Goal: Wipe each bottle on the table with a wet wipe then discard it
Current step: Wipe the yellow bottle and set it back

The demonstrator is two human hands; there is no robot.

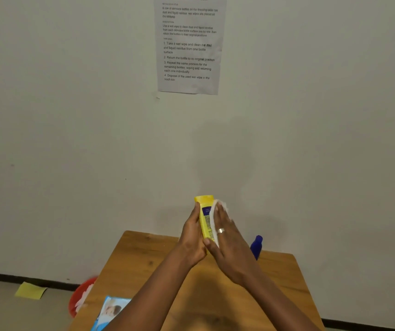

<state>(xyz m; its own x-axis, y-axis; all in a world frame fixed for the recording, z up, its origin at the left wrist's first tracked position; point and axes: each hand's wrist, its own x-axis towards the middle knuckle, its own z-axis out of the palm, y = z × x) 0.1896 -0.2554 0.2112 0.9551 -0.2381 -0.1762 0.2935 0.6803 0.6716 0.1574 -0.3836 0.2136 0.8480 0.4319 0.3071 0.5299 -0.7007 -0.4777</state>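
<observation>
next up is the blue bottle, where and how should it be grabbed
Grip the blue bottle around its upright body, below the narrower cap, probably coming from the right with the right hand. It stands at the table back edge, and only its right part shows past that hand.

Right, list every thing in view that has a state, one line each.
yellow bottle: lifted off the table, held upright between both hands
wet wipe: pressed against the yellow bottle's side
left hand: grips the yellow bottle
right hand: fingers straight, presses the wet wipe
blue bottle: standing on the table, capped
wipes pack: lying flat
red bin: holds used wipes
</observation>
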